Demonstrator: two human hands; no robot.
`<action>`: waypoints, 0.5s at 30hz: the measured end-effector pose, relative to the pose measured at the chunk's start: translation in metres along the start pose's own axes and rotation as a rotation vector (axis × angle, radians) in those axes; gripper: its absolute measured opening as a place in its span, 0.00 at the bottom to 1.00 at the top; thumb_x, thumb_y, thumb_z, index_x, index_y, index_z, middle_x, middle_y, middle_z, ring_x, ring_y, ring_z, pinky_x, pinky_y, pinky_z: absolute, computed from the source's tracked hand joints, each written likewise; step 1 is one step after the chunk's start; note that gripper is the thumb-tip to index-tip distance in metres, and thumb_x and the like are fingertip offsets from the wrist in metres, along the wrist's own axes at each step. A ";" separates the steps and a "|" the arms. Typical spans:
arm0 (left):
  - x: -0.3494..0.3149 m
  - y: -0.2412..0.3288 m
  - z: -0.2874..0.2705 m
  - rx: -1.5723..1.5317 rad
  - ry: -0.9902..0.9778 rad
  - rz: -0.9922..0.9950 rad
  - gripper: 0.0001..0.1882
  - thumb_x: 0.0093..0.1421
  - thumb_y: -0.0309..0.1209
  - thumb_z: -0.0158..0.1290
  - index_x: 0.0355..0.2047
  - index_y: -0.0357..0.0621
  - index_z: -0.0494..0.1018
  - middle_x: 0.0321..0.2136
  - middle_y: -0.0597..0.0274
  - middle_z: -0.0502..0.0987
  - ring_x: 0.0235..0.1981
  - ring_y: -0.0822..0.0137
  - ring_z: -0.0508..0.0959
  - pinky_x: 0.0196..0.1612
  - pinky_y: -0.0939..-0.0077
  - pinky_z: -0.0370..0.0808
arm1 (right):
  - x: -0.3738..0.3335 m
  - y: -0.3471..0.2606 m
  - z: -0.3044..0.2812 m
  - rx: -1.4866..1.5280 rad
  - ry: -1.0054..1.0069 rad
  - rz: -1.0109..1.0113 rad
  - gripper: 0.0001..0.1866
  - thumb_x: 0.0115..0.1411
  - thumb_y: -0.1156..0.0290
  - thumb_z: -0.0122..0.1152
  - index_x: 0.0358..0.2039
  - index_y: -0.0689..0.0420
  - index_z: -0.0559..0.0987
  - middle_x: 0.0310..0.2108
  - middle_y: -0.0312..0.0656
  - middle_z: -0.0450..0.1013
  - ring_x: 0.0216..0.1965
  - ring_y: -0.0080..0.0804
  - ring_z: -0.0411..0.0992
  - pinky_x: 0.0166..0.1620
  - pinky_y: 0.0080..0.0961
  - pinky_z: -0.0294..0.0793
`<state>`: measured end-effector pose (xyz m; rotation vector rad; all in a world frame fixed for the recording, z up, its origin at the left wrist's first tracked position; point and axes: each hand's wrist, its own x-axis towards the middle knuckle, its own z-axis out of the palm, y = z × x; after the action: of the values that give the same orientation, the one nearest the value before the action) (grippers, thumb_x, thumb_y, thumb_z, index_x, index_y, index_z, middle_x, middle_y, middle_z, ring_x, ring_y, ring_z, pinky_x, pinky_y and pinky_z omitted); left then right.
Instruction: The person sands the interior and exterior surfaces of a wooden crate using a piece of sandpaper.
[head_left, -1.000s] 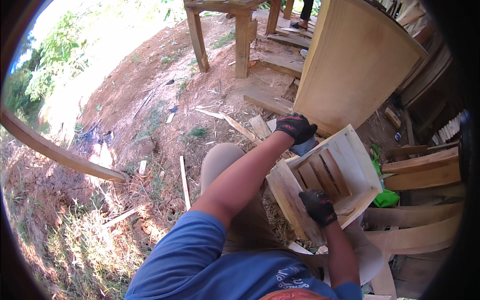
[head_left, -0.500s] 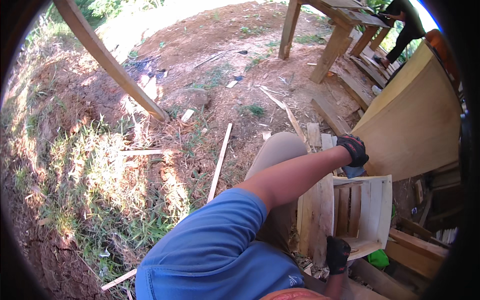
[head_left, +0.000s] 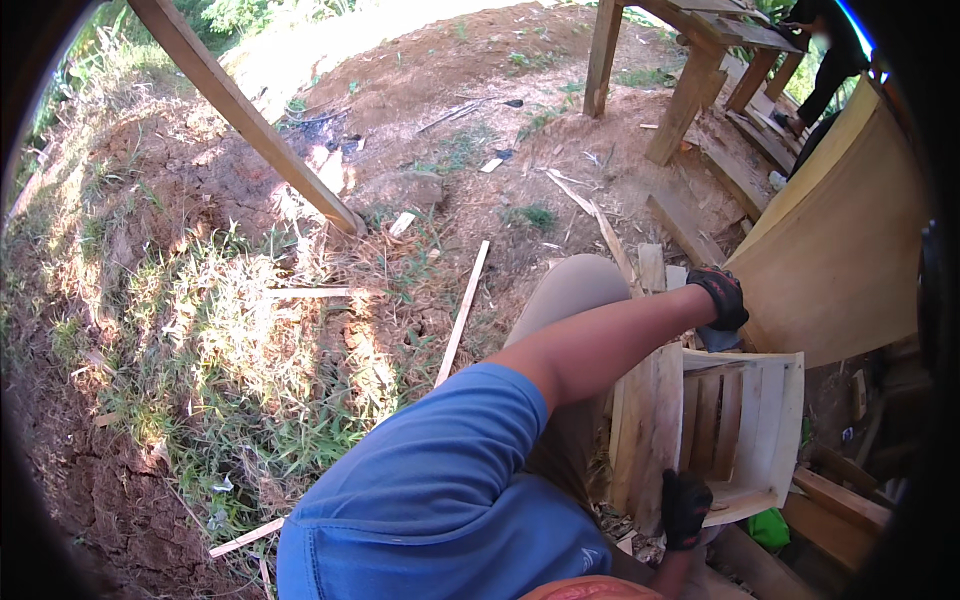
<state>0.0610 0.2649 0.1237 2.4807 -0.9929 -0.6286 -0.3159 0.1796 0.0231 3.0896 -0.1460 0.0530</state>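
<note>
A slatted wooden crate (head_left: 790,415) of pale boards lies in front of me at the right, its open side showing the slats inside. My left hand (head_left: 720,298), in a black glove with red marks, is closed beyond the crate's far edge. Just under it shows a small blue-grey thing (head_left: 718,338), mostly hidden; what the fingers hold is hidden too. At the crate's near left corner is my right hand (head_left: 686,510), also in a black glove, its fingers curled at the edge of the wood.
A large curved plywood sheet (head_left: 830,260) leans at the right. Behind stands a rough timber bench (head_left: 690,90), with another person (head_left: 835,65) beside it. A slanting post (head_left: 250,125) rises at the left. Thin strips (head_left: 463,310) lie on the grass; a green thing (head_left: 768,528) sits beside the crate.
The whole view has shifted slightly, so the scene sits farther right. Both hands stay at about the same places around the crate.
</note>
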 end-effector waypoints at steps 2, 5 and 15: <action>0.004 0.001 0.004 0.025 -0.010 0.005 0.27 0.61 0.52 0.48 0.51 0.51 0.83 0.52 0.54 0.82 0.54 0.55 0.81 0.56 0.57 0.77 | 0.004 -0.003 0.004 0.175 0.040 0.040 0.22 0.70 0.55 0.56 0.22 0.56 0.75 0.21 0.49 0.69 0.26 0.50 0.73 0.32 0.45 0.67; 0.007 0.001 0.009 0.061 -0.021 0.000 0.27 0.61 0.52 0.48 0.51 0.51 0.83 0.52 0.55 0.82 0.54 0.55 0.82 0.55 0.56 0.77 | 0.003 0.003 0.023 -0.027 -0.030 -0.029 0.19 0.70 0.56 0.57 0.26 0.56 0.75 0.22 0.48 0.69 0.27 0.50 0.73 0.32 0.46 0.67; 0.036 0.026 0.029 0.112 0.027 0.055 0.30 0.62 0.55 0.48 0.52 0.49 0.82 0.51 0.52 0.82 0.53 0.50 0.81 0.56 0.56 0.76 | 0.019 -0.011 -0.016 -0.004 0.042 -0.027 0.22 0.69 0.55 0.58 0.20 0.52 0.77 0.18 0.44 0.72 0.22 0.48 0.71 0.31 0.45 0.68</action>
<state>0.0545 0.2159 0.1037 2.5412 -1.1095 -0.5342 -0.2967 0.1891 0.0396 3.0831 -0.1033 0.1170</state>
